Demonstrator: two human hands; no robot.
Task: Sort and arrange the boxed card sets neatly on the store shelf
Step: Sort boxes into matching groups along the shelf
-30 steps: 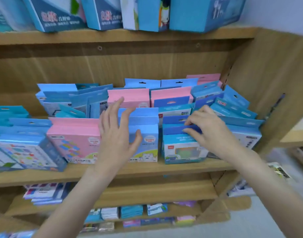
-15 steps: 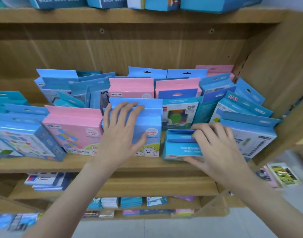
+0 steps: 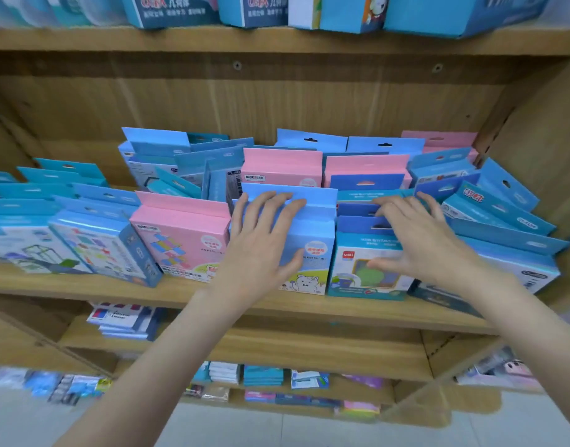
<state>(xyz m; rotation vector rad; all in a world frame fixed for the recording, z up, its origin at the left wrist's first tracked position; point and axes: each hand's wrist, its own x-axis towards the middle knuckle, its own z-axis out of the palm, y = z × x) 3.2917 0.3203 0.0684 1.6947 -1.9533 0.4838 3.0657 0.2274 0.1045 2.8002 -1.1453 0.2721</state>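
Light-blue bear box (image 3: 312, 253) stands upright at front edge of the wooden shelf (image 3: 341, 312), approx centre of the front row. Left hand (image 3: 261, 250) lies flat on its face, fingers straight & spread up over the box's top flap, thumb out to the right on the front; not curled round it. Touching the bear box on its right: teal box w/ red logo (image 3: 364, 272), also upright at the front edge. Right hand (image 3: 419, 240) rests on that one, fingers relaxed over the dark-blue hang tabs at its top, thumb low on the front panel; no clear pinch visible. Left of the bear box, touching: pink box (image 3: 180, 243), tilted a bit. Further left, more blue boxes leaning. Right of the teal box: blue boxes (image 3: 503, 221) slanting twd the shelf's side wall. Behind the bear box: 2nd row, pink & blue boxes mixed, tabs up. Above: upper shelf w/ larger blue boxes. Below: lower shelves w/ flat stacked packs, blurred.
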